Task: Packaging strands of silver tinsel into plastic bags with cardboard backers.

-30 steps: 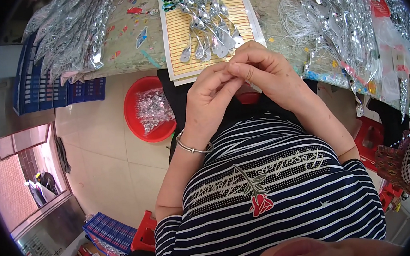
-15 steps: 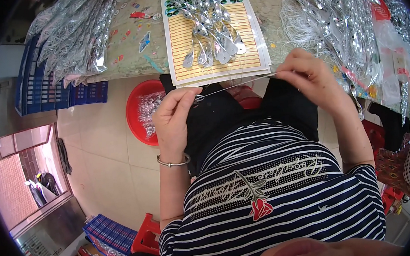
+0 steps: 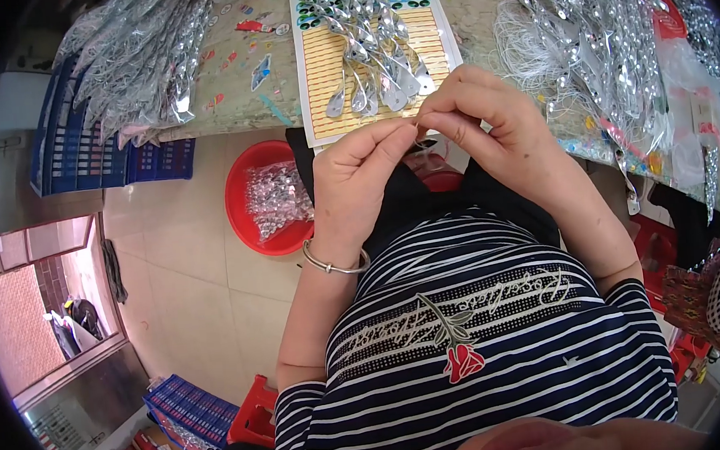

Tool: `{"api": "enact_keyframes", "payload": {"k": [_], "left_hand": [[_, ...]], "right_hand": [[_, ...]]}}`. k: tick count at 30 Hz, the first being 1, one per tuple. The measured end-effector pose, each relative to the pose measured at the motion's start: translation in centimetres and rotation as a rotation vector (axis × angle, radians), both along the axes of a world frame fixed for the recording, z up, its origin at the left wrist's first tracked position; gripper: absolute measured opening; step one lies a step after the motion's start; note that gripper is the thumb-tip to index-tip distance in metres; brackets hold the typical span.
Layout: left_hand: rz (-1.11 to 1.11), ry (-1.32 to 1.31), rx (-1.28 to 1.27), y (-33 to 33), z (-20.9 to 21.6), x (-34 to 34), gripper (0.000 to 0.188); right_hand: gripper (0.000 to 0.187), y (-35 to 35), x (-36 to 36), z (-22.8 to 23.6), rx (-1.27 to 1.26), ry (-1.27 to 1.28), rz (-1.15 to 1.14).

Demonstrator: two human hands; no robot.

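In front of my waist, just off the table's near edge, my hands come together with fingertips almost touching. The fingers of my left hand (image 3: 350, 179) are pinched closed, and a metal bangle circles that wrist. My right hand (image 3: 496, 125) pinches against it with thumb and forefinger. A thin pale thread was stretched between them a moment ago; the fingers now mostly hide it. Just beyond them, twisted silver strips (image 3: 396, 95) with rounded, holed ends lie in a fan on a yellow patterned sheet (image 3: 320, 76).
Wrapped silver bundles (image 3: 144, 64) rest over a blue crate (image 3: 75, 154) at left. A red basin (image 3: 237, 213) with silver pieces stands on the floor. Loose white thread (image 3: 519, 47) and more silver strands (image 3: 608, 45) cover the table's right side.
Both hands have moved together from wide apart, the left one rightward and up, the right one leftward. The taut thread between them no longer shows.
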State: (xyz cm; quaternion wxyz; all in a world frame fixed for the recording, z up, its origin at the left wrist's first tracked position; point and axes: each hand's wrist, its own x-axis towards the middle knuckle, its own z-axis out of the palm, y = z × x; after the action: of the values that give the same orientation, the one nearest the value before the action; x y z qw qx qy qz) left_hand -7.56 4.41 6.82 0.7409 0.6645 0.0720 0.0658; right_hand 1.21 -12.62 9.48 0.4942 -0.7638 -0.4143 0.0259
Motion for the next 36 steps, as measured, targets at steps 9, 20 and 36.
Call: {"api": "enact_keyframes", "payload": {"k": [9,20,36], "left_hand": [[0.022,0.020,-0.175,-0.3,0.5,0.0,0.018],[-0.037,0.026,-0.056,-0.2,0.0,-0.4,0.018],[-0.131,0.111,-0.045,-0.7,-0.1,-0.5,0.019]], "right_hand": [[0.007,0.0,0.1,0.2,0.021,0.059,-0.010],[0.008,-1.0,0.5,-0.2,0.022,0.238,-0.074],[0.012,-0.8,0.1,-1.5,0.190,0.544,-0.085]]}}
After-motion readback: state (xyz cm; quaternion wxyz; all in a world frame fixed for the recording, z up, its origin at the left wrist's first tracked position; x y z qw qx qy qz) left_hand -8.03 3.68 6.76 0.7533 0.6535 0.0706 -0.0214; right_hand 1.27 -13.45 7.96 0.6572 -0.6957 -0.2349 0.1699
